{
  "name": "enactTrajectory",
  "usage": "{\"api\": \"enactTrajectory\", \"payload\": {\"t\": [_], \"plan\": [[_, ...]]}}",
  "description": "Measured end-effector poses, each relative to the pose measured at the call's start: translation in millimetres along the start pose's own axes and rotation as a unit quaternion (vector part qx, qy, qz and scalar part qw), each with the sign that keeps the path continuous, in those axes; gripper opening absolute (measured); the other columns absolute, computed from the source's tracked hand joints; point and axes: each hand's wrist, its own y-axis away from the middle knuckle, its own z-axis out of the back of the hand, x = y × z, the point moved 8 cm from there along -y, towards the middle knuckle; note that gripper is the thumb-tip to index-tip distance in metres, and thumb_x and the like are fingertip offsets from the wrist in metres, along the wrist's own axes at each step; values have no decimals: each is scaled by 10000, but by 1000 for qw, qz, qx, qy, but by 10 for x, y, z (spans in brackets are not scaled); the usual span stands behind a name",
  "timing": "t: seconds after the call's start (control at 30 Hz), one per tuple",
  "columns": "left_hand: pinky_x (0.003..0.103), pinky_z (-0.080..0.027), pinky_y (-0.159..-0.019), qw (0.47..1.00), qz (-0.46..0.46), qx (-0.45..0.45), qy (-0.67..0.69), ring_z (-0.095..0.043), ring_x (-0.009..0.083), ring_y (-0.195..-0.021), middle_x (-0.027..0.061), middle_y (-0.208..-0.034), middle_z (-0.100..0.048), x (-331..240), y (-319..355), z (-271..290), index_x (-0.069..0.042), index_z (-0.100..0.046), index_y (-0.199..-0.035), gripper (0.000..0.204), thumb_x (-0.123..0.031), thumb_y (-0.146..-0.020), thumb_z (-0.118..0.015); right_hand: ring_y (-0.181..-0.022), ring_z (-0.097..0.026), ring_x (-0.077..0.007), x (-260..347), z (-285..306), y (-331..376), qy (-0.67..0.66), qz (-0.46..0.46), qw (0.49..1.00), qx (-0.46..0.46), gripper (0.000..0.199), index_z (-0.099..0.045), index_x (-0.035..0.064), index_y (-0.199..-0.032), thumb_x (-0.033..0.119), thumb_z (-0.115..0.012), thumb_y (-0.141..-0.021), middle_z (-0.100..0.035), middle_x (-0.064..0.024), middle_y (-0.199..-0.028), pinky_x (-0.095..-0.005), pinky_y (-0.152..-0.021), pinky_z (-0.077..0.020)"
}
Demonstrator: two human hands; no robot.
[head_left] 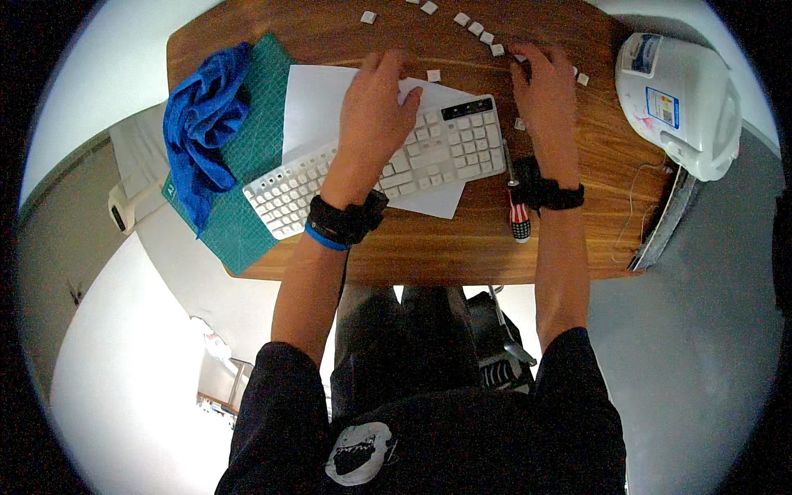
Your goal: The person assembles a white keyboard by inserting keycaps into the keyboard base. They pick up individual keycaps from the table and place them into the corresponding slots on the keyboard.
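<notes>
The left hand (375, 103) lies flat, fingers loose, on the white keyboard (388, 169) with missing keys, while the right hand (543, 87), fingers spread, touches loose keycaps (478, 29) near a white jug (681, 103) with a blue-edged label.

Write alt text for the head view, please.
Seen from above, a left hand rests on a white keyboard with some keys missing, while the right hand reaches among loose white keycaps on a wooden table.

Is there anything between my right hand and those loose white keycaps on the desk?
Nothing visible does. The right hand lies flat on the wooden desk right among the loose keycaps. The left hand rests on the white keyboard, off to the side.
</notes>
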Motion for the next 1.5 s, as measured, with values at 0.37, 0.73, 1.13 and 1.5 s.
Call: {"api": "enactTrajectory", "payload": {"t": [0.37, 0.73, 1.13, 1.5], "plan": [[422, -598, -847, 998, 3, -48, 37, -730, 321, -956, 140, -1086, -703, 399, 178, 259, -43, -701, -1158, 332, -97, -858, -832, -1210, -601, -419, 791, -134, 219, -83, 73, 992, 53, 359, -697, 113, -1322, 213, -738, -979, -623, -201, -1266, -508, -1036, -525], [322, -618, -860, 976, -13, -37, 215, -779, 183, -950, 95, -1069, -784, 189, 258, 398, -36, -723, -1168, 339, -132, -879, -873, -969, -718, -336, 915, -173, 274, -243, 50, 966, 74, 317, -710, 81, -1233, 213, -767, -951, -710, -150, -1076, -447, -883, -587], [326, -613, -858, 986, -39, -30, 157, -783, 187, -981, 99, -1075, -798, 185, 389, 458, -61, -739, -1198, 291, -125, -926, -818, -953, -720, -306, 1023, 41, 527, -296, 42, 949, 101, 255, -753, 127, -1230, 196, -725, -986, -715, -143, -1061, -408, -863, -588], [371, -605, -900, 992, -36, -35, 112, -777, 277, -1020, 111, -1090, -791, 407, 618, 414, -82, -721, -1165, 259, -133, -926, -805, -952, -723, -297, 949, -89, 1067, -259, -53, 949, 172, 272, -717, 70, -1219, 156, -747, -963, -704, -135, -1096, -415, -865, -581]]}}
